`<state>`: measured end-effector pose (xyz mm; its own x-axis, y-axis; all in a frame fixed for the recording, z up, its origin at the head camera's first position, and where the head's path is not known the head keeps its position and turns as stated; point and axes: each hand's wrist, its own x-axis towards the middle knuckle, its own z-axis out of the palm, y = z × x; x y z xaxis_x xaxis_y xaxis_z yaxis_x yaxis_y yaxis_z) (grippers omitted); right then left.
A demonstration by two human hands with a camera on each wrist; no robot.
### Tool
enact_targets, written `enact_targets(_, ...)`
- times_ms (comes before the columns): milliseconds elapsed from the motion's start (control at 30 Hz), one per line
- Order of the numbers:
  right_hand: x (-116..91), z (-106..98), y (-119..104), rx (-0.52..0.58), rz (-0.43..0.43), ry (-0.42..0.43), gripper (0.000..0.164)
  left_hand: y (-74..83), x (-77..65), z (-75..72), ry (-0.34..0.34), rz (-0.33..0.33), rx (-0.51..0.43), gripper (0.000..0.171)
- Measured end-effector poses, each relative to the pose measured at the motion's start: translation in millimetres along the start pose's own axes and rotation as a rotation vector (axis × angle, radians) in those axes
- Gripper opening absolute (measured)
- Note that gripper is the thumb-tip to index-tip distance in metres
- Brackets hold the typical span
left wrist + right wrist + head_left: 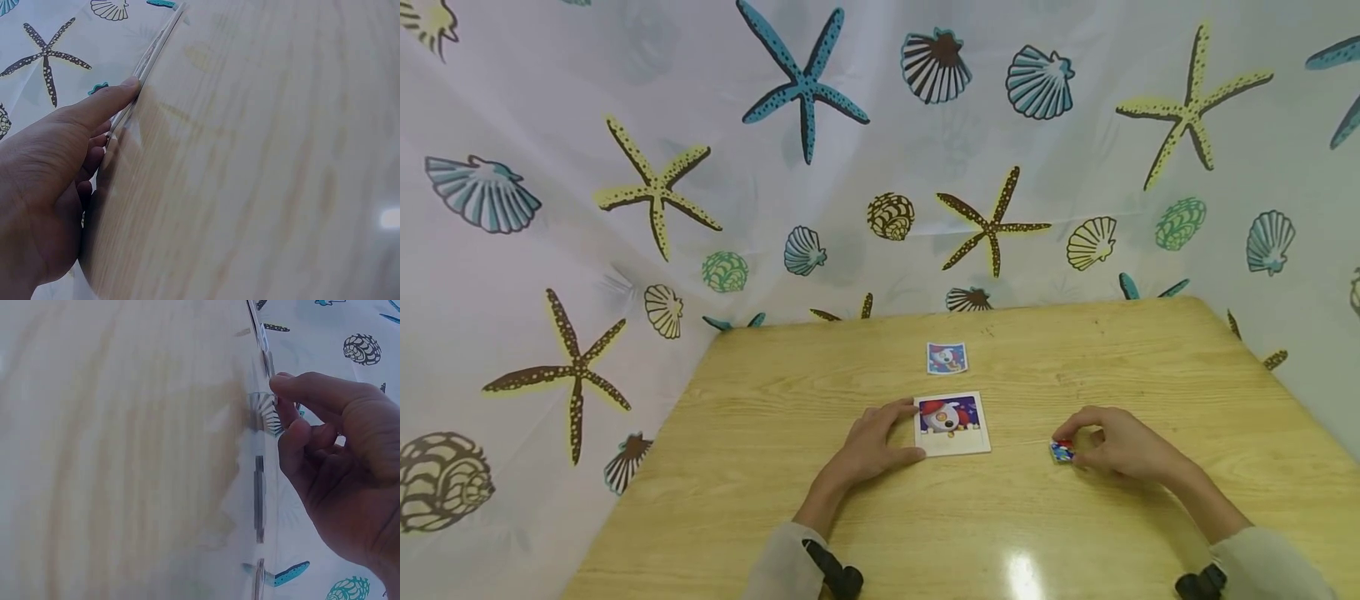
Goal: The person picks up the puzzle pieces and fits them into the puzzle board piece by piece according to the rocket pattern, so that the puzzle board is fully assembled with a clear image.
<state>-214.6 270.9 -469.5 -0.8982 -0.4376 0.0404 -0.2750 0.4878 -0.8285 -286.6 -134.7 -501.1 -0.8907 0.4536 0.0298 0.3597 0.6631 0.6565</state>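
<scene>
In the head view a square white puzzle board (952, 443) lies mid-table, its upper part showing a dog-like white figure in a red hat against purple; the lower part is pale. My left hand (871, 442) rests at its left side, forefinger by the upper corner and thumb by the lower one. In the left wrist view that thumb (109, 103) lies along the board's thin edge. To the right, my right hand (1120, 446) pinches at a small heap of blue, red and white puzzle pieces (1062, 452) with thumb and forefinger. The curled fingers partly cover the pieces.
Behind the board lies a small picture card (947, 358) with a similar figure. The wooden table (820, 367) ends at a white curtain (850, 158) printed with starfish and shells. Glare shows near the table's front.
</scene>
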Motion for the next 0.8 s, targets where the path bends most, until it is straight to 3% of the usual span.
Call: enact_targets(800, 55.7, 53.7, -36.5, 0.041, -0.037, 0.068, 0.022, -0.6, -1.6, -1.3, -0.005, 0.001, -0.01, 0.073)
